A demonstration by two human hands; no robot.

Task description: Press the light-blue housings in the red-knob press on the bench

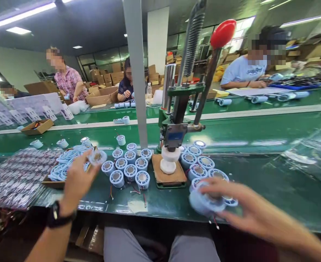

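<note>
Dark ceiling (95, 22), strip light (21, 16), white pillar (157, 43), glazing (106, 55) (probably) behind.

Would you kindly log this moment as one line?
left hand: holds blue part; right hand: on housing, grip unclear; press: between hands; red knob: raised

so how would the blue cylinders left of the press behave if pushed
The blue cylinders are likely stiff, given their crisp round rims. Standing upright, they'd probably slide before rolling. The thin wires at the front might snag.
</note>
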